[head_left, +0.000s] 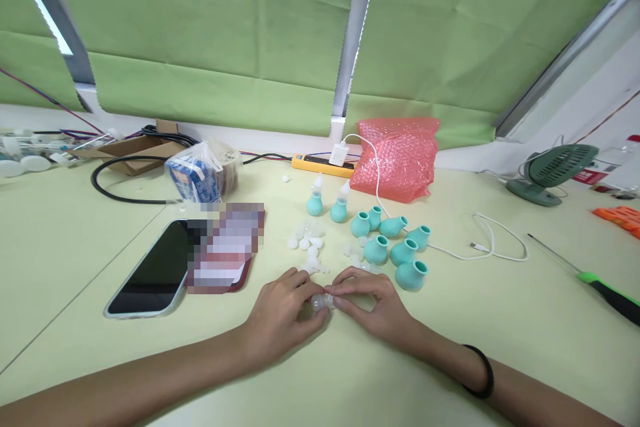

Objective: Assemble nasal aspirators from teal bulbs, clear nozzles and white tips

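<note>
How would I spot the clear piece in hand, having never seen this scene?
On the pale table, look low and centre, where the left hand and right hand meet. Between them is the clear piece, held, unlike the loose white pieces lying beyond.

Sm. clear plastic pc (317, 302) (rounded L end), held sideways btwn fingers (351, 308).

Pale table (370, 380) | two phones (150, 277) | teal bulbs (376, 251) | white pieces (305, 243) | power strip (313, 164) | fan (560, 167) | screwdriver (607, 292)
</note>
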Available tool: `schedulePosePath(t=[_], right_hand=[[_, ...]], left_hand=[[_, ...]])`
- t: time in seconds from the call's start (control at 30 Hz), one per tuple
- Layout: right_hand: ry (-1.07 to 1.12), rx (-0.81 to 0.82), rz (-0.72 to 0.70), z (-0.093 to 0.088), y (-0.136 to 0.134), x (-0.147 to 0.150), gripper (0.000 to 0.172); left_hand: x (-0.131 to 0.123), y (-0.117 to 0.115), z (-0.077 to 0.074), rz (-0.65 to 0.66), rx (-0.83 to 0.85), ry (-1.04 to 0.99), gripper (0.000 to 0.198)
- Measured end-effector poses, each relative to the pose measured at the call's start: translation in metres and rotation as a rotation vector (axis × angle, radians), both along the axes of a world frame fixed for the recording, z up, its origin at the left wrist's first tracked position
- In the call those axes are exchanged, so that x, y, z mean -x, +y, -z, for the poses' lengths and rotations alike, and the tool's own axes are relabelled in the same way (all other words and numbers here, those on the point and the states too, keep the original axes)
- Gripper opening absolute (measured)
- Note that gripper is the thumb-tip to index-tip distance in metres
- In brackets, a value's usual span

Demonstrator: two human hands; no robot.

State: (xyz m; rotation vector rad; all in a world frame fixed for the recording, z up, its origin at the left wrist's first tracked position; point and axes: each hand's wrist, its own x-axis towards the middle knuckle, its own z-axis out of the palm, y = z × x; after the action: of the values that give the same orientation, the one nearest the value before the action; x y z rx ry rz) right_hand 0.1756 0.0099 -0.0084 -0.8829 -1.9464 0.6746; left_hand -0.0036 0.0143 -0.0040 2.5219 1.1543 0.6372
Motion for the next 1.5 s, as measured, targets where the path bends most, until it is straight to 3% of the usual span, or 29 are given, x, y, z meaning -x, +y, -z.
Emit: schedulePosePath(t=[0.47, 1.3, 1.5], right_hand=[[0.006, -0.11, -0.042, 0.001, 0.0013, 0.0005, 0.017], [-0.005, -0.059, -0.033, -0.0015, 0.001, 0.0023, 0.015], [-0.022, -0.188, -0.051, 0.0019, 0.0012, 0.002, 0.016]], left_hand=[[0.0, 0.0002, -0.0021, 0.0, 0.006, 0.006, 0.015], [0.0001, 0.0016, 0.0009, 0.011, 0.008, -0.002, 0.015], [-0.0005, 0.0012, 0.0005, 0.006, 0.013, -0.003, 0.016]])
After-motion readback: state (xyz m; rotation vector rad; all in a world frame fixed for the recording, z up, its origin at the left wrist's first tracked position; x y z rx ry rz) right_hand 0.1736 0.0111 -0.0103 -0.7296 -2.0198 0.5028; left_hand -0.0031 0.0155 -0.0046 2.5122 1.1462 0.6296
